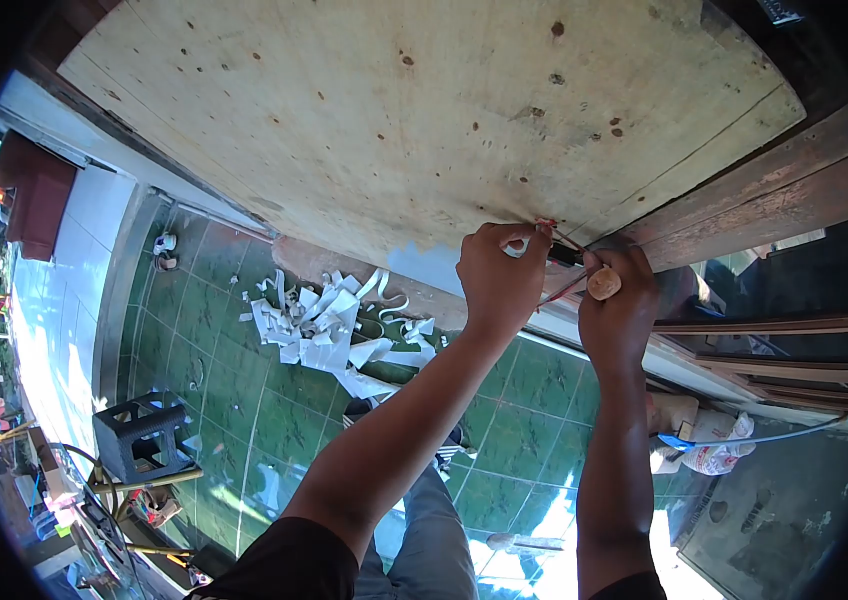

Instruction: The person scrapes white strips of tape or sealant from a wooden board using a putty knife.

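With left hand (494, 275), pinches small reddish piece (545, 224) at near edge of plywood board (394, 120); with right hand (624, 305), close beside, grips tan-ended item (604, 283). Shows board face knotted, uncoated; leaves degree of completion indeterminable. Includes loose white scraps (319, 325) below, dark crate (142, 440) farther off, wooden frame (774, 190) crowding right hand.

Through my camera I see the green tiled floor (229, 350), with 1 messy heap of white scraps (319, 320) on it and 1 dark crate (144, 440) well apart, left.
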### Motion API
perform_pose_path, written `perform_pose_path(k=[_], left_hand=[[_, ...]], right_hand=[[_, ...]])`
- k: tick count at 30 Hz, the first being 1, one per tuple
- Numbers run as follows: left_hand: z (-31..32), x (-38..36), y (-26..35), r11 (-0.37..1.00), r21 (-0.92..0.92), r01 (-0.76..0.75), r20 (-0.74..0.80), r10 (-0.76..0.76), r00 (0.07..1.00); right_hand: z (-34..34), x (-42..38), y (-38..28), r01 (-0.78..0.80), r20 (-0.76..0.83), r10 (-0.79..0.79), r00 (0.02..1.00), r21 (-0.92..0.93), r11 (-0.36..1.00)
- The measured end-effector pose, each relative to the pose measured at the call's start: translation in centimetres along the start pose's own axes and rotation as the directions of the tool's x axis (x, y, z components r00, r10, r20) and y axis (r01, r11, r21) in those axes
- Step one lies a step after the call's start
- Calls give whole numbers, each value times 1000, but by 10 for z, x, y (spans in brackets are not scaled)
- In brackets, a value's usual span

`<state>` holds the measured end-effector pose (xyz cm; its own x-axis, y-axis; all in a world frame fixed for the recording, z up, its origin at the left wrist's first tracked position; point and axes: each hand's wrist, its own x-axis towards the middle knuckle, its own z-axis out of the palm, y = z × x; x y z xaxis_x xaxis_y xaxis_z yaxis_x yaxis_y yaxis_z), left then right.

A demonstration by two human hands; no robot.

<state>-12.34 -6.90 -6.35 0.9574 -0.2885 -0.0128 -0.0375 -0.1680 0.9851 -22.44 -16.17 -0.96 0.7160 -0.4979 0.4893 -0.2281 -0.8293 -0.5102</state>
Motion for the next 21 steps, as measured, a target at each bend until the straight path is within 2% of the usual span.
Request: perform_pose_path(k=[4, 7, 10, 13, 16, 19, 20, 21], left_hand=[[8, -2, 6, 987, -149, 55, -35, -61, 997], [19, -4, 6, 916, -364, 166, -57, -200, 978], [21, -6, -7, 950, -305, 61, -117, -101, 988], [19, -15, -26, 979, -198, 55, -143, -84, 986], [8, -32, -47, 997, -42, 66, -130, -71, 989], [-4, -53, -74, 966, -38, 254, -80, -256, 963], [-5, -57, -85, 966, -79, 247, -60, -251, 966], [-7, -56, -83, 985, -31, 167, -74, -169, 983]], right_hand=[[1, 2, 5, 21, -22, -20, 1000, 42, 999], [0, 2, 4, 10, -7, -10, 1000, 11, 1000], [-2, 5, 4, 13, -3, -13, 1000, 36, 999], [-2, 5, 5, 12, 29, -12, 1000, -6, 1000], [-1, 5, 0, -2, 15, 2, 1000, -18, 1000], [0, 4, 4, 1, 22, -1, 1000, 12, 1000], [1, 5, 4, 4, 17, -4, 1000, 12, 1000], [0, 5, 3, 5, 15, -5, 1000, 12, 1000]])
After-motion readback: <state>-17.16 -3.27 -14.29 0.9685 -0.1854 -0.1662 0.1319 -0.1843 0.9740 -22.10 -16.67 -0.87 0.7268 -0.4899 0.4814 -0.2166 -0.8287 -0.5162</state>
